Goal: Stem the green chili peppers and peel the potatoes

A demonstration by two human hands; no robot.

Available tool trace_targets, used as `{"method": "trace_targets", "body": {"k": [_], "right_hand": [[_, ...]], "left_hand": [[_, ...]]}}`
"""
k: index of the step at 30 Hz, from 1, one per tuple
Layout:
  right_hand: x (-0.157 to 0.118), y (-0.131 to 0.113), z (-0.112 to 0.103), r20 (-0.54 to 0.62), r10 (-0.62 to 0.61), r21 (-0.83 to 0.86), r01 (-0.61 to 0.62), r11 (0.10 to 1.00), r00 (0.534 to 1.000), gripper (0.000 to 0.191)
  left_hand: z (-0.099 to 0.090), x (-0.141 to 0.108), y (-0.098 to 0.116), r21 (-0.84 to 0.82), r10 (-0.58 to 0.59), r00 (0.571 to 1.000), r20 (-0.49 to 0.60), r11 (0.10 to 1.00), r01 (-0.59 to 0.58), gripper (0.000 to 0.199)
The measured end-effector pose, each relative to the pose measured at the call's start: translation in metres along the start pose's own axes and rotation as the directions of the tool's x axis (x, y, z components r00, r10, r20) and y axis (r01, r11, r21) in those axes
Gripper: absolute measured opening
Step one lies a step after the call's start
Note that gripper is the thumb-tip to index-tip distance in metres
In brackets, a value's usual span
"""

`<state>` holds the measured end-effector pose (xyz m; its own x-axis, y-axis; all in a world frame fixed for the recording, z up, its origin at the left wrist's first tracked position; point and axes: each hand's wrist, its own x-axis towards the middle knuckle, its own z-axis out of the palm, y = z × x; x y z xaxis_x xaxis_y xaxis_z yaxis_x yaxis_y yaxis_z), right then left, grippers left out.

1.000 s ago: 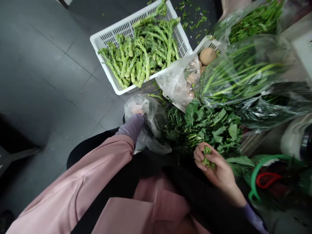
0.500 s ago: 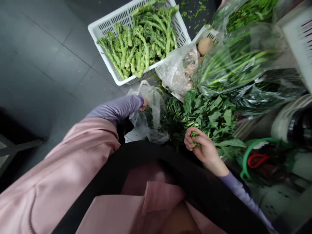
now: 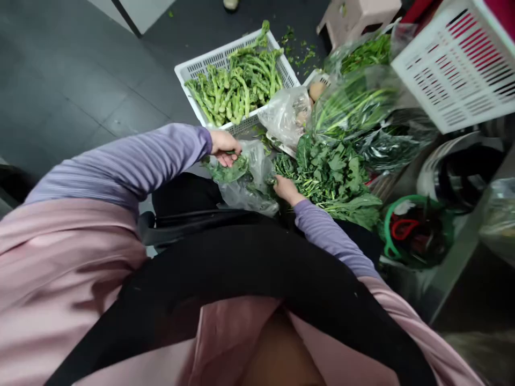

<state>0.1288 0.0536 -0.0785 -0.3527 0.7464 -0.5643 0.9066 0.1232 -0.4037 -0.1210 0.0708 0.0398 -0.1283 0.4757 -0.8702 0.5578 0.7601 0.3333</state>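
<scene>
Roughly between both hands point(image 3: 223, 146) point(image 3: 285, 189) lies the plastic bag point(image 3: 246, 188).

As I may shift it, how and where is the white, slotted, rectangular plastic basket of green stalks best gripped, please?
Probably take the basket by both short ends' rims, from left and right: it's oblong, and a clear plastic bag crowds its near long side.

Left forearm point(image 3: 173, 147) angled inward, left hand point(image 3: 224, 146) loosely bent at the fingers; right hand point(image 3: 286, 188) nearer the body, fingers curled.
</scene>
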Motion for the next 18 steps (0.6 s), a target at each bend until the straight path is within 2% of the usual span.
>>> {"method": "trace_targets", "body": {"k": [2, 4, 6, 8, 10, 11, 13, 15, 16, 18], "right_hand": [[-0.008, -0.002, -0.01, -0.142, -0.063, 0.058, 0.072, 0.996, 0.988, 0.045], [-0.024, -0.011, -0.021, -0.237, -0.228, 0.151, 0.267, 0.952, 0.944, 0.054], [-0.043, -0.021, -0.028, -0.286, -0.366, 0.265, 0.44, 0.858, 0.886, 0.062], [-0.058, -0.028, -0.032, -0.354, -0.361, 0.431, 0.493, 0.755, 0.863, 0.047], [-0.069, -0.026, -0.036, -0.42, -0.213, 0.634, 0.453, 0.626, 0.882, 0.029], [-0.075, -0.021, -0.039, -0.415, -0.119, 0.738, 0.41, 0.536, 0.902, 0.029], [-0.086, -0.006, -0.048, -0.32, 0.004, 0.901, 0.303, 0.312, 0.947, 0.04], [-0.099, 0.01, -0.058, -0.209, 0.022, 0.972, 0.206, 0.115, 0.978, 0.047], [-0.105, 0.017, -0.062, -0.18, 0.018, 0.982, 0.179, 0.054, 0.984, 0.049], [-0.115, 0.025, -0.069, -0.18, 0.048, 0.984, 0.18, -0.014, 0.983, 0.052]], "left_hand": [[0.005, -0.022, -0.012, -0.152, 0.034, 0.998, 0.054, 0.988, -0.025, 0.035], [0.02, -0.04, -0.014, -0.355, 0.074, 0.987, 0.143, 0.935, -0.019, 0.038], [0.038, -0.052, -0.008, -0.535, 0.137, 0.962, 0.236, 0.845, 0.011, 0.038], [0.053, -0.057, 0.003, -0.666, 0.23, 0.938, 0.259, 0.746, 0.0, 0.037], [0.064, -0.057, 0.013, -0.757, 0.349, 0.909, 0.228, 0.651, -0.06, 0.039], [0.069, -0.055, 0.017, -0.783, 0.405, 0.896, 0.185, 0.611, -0.114, 0.041], [0.081, -0.051, 0.024, -0.789, 0.491, 0.868, 0.069, 0.559, -0.253, 0.043], [0.101, -0.047, 0.028, -0.738, 0.541, 0.841, 0.009, 0.571, -0.359, 0.04], [0.114, -0.046, 0.03, -0.704, 0.568, 0.822, 0.046, 0.602, -0.377, 0.037], [0.141, -0.047, 0.033, -0.624, 0.615, 0.762, 0.202, 0.681, -0.383, 0.03]]}}
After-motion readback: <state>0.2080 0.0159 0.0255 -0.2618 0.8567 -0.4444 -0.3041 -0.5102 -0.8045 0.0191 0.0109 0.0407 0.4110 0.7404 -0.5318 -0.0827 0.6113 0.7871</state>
